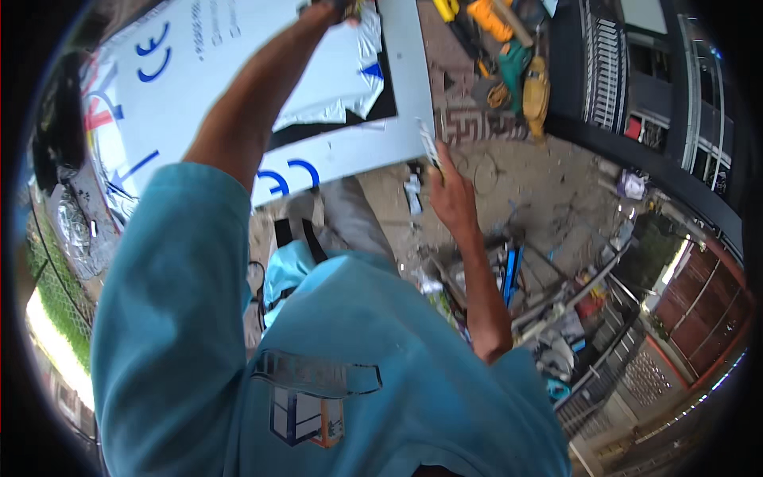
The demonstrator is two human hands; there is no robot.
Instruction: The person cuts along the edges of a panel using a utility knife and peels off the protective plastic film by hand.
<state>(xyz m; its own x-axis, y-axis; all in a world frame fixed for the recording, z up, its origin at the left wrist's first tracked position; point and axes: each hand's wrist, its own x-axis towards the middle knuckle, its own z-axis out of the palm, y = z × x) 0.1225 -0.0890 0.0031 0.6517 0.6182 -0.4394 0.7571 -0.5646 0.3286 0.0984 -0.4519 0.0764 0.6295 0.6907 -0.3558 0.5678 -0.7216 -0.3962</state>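
Note:
My right hand point(455, 197) is closed around a slim, pale utility knife point(429, 145). Its tip points up, beside the right edge of a large pale panel point(412, 71). Over this panel lies a white sheet with blue print point(179, 95), its silvery film point(338, 110) torn and crumpled along the right side. A black strip point(387, 99) shows between the film and the panel's bare border. My left arm reaches across the sheet to the top edge, where my left hand point(338, 8) is partly cut off at the film's upper end. Its fingers cannot be made out.
Yellow and green power tools point(515, 67) lie on a patterned mat point(477, 123) to the right of the panel. Metal bars and mixed scrap point(568, 318) clutter the ground at the lower right. A dark-framed structure point(652, 79) stands at the far right.

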